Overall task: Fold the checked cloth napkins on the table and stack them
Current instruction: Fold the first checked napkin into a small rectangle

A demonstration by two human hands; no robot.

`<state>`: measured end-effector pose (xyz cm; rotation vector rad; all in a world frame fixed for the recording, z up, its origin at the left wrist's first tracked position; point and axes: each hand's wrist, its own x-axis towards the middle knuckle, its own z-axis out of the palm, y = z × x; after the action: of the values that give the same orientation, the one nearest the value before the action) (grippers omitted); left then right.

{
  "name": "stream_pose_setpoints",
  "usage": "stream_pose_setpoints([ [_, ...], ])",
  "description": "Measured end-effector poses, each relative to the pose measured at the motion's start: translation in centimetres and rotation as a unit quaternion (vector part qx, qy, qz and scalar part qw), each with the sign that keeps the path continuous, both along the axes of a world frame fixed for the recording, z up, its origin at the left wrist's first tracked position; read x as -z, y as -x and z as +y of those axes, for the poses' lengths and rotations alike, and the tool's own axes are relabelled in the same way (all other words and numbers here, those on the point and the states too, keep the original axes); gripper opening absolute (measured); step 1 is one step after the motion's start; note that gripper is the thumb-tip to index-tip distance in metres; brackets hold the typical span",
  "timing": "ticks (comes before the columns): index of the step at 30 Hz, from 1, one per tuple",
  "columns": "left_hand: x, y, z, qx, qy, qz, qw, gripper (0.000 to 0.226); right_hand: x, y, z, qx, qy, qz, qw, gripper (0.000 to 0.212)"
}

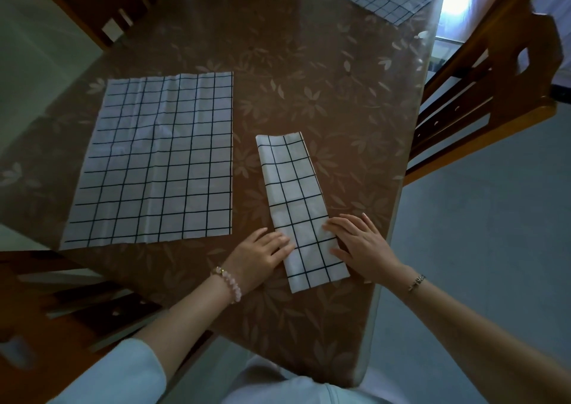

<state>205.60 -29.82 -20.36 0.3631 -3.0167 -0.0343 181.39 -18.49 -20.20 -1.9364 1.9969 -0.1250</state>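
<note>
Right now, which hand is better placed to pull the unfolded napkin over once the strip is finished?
Left, probably. The left hand rests at the folded strip's left edge, on the side of the unfolded napkin; the right hand would have to cross the strip.

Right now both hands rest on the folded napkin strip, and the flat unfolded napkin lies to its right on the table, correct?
Not quite. The head view shows the left hand and right hand on the folded napkin strip, but the unfolded napkin lies flat to its left, not its right, on the table.
</note>
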Motion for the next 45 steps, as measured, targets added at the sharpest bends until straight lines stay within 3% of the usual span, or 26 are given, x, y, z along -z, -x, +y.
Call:
stream_pose_setpoints([
  [5,-0.3,1.5,-2.2,0.053,0.016,-0.009,0.998,0.04,-0.3,0.2,-0.2,0.001,0.019,-0.019,1.0,0.047],
  [15,-0.5,2.8,-2.1,-0.019,-0.017,0.046,0.999,0.035,-0.9,0.8,0.0,-0.016,0.012,-0.024,1.0,0.051],
  [18,-0.4,2.1,-1.7,-0.065,-0.076,0.048,0.994,0.036,-1.1,0.9,0.2,-0.027,0.002,-0.039,0.999,0.058],
  [22,-0.3,0.3,-0.7,-0.112,-0.236,0.087,0.961,0.026,-0.9,0.5,1.4,-0.073,0.026,-0.041,0.996,0.069],
  [27,-0.8,-2.0,0.7,-0.152,-0.326,0.1,0.927,0.021,-0.2,-1.4,2.2,-0.087,0.098,-0.072,0.989,0.06],
  [31,-0.9,-2.9,1.5,-0.18,-0.372,0.1,0.905,0.019,0.0,-3.5,2.0,0.001,0.149,-0.173,0.973,0.034],
  [36,-1.6,-2.7,1.5,-0.277,-0.423,0.139,0.852,0.031,-2.1,-5.3,0.6,0.208,0.084,-0.339,0.913,0.022],
  [37,-1.9,-2.4,1.3,-0.294,-0.429,0.146,0.842,0.024,-2.6,-5.5,0.1,0.23,0.079,-0.361,0.9,0.02],
  [39,-2.4,-1.9,0.9,-0.312,-0.439,0.163,0.827,0.01,-3.3,-5.8,-0.9,0.255,0.077,-0.384,0.884,0.013],
  [45,-3.7,-0.7,-1.4,-0.381,-0.423,0.166,0.805,0.005,-4.3,-5.8,-4.9,0.284,0.058,-0.387,0.875,0.007],
])
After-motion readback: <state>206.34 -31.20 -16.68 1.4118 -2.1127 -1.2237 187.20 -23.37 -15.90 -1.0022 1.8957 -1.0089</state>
